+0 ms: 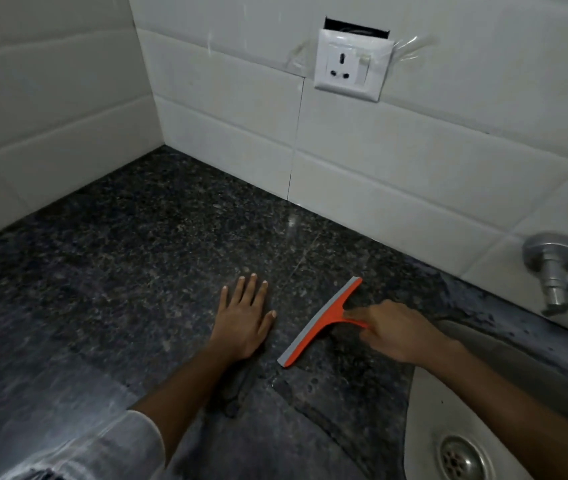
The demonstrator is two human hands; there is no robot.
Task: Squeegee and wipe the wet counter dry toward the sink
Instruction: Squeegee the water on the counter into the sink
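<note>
Beside the sink (424, 403), right hand (400, 332) grips the squeegee (324, 320); left hand (244, 318) lies flat on counter (119, 271)

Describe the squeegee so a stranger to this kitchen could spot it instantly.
Start at the dark granite counter below the white tiled wall, left of the steel sink. Between the two hands lies the squeegee, its handle gripped by the right hand. It is the only bright orange thing, edged with a grey blade.
</note>
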